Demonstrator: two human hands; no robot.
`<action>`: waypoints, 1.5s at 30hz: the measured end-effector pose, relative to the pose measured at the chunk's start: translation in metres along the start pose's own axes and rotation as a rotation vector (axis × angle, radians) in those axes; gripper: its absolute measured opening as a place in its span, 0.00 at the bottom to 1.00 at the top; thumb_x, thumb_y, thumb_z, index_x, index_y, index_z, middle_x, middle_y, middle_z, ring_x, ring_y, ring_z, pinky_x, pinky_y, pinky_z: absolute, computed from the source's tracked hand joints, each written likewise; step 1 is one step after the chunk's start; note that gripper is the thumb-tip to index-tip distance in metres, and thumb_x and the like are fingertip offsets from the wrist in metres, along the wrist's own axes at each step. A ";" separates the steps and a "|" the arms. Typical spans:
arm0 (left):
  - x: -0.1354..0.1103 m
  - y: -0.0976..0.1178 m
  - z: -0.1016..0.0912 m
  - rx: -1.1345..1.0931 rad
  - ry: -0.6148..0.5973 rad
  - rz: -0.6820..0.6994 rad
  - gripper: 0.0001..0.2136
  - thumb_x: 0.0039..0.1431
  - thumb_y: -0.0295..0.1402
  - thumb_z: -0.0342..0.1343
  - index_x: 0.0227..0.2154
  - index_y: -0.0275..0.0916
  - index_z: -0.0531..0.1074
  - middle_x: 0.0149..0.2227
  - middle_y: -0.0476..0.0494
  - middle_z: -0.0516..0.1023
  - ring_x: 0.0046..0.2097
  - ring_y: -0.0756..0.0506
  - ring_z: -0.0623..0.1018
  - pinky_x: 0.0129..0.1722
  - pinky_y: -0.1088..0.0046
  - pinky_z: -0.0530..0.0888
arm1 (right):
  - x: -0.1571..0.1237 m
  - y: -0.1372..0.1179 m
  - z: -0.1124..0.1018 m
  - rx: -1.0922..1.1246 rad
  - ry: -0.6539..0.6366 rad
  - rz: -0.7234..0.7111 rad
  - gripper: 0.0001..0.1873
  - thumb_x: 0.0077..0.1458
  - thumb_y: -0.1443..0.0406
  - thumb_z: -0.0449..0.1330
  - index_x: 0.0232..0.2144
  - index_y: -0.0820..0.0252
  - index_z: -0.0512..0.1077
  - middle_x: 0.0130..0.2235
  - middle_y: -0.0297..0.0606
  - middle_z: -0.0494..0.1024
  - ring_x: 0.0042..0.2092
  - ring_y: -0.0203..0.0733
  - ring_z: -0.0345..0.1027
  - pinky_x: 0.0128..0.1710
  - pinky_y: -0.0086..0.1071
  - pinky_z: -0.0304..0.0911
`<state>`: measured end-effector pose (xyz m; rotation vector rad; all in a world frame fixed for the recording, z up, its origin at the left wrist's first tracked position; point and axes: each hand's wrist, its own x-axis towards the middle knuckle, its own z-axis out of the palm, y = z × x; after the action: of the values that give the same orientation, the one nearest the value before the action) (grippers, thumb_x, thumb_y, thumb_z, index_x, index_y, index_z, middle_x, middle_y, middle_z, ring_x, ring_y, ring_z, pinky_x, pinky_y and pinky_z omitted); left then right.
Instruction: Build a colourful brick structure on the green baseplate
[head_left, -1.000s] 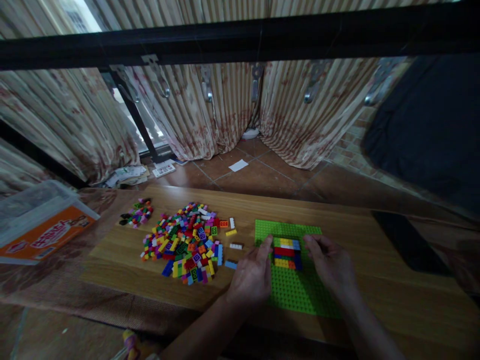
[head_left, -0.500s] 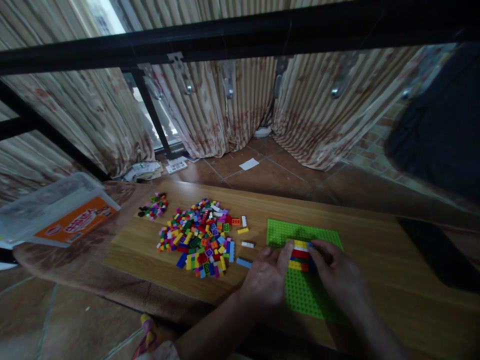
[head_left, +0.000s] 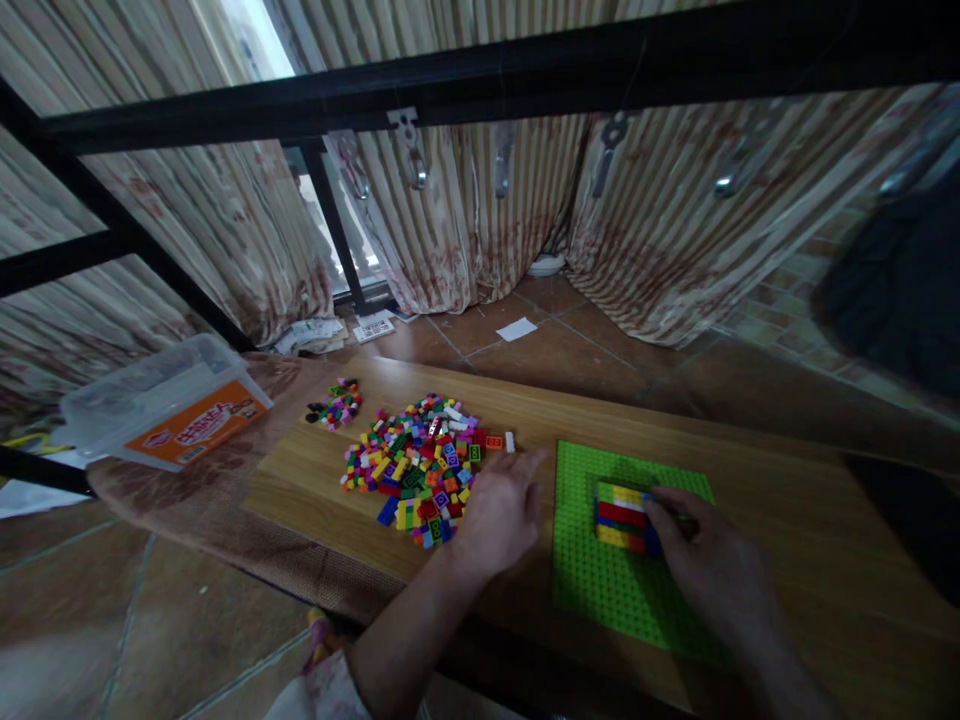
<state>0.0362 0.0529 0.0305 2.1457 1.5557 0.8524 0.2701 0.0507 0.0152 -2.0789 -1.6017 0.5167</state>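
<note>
Multicoloured brick block (head_left: 621, 515) on a green studded baseplate (head_left: 592, 585), which presumably anchors it. The right hand (head_left: 701, 545) has its fingertips at the block's right end — probably for steadiness; a firm pinch cannot be confirmed. The left hand (head_left: 499, 515) hovers beside the loose brick pile (head_left: 409, 465), apparently placed for easy reach — whether it holds anything is hidden.

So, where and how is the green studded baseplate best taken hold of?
Probably pinch the green studded baseplate by its left edge, coming from the left: it lies flat, that edge is uncovered, and the right hand covers part of the opposite side.
</note>
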 end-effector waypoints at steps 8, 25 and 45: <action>0.002 -0.024 -0.016 0.089 -0.144 0.008 0.20 0.51 0.18 0.49 0.46 0.38 0.71 0.41 0.42 0.77 0.46 0.43 0.74 0.49 0.66 0.72 | 0.001 -0.002 0.001 -0.004 0.014 -0.007 0.22 0.52 0.50 0.52 0.39 0.57 0.75 0.37 0.42 0.81 0.36 0.49 0.75 0.38 0.41 0.68; 0.004 -0.001 -0.009 -0.137 -0.070 -0.039 0.14 0.55 0.21 0.50 0.42 0.40 0.73 0.35 0.46 0.75 0.37 0.48 0.75 0.38 0.73 0.71 | -0.005 -0.003 -0.004 0.208 0.195 -0.137 0.19 0.55 0.52 0.54 0.38 0.59 0.75 0.36 0.42 0.80 0.35 0.45 0.74 0.36 0.37 0.68; -0.003 0.025 0.023 -0.832 -0.213 -0.246 0.04 0.54 0.28 0.56 0.33 0.36 0.74 0.31 0.48 0.77 0.35 0.49 0.75 0.38 0.75 0.71 | -0.043 -0.034 0.013 0.279 -0.085 -0.574 0.16 0.55 0.66 0.59 0.47 0.53 0.71 0.39 0.37 0.78 0.37 0.40 0.72 0.37 0.34 0.69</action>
<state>0.0686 0.0432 0.0278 1.3638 1.0534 0.9289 0.2254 0.0179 0.0242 -1.3285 -1.9407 0.5814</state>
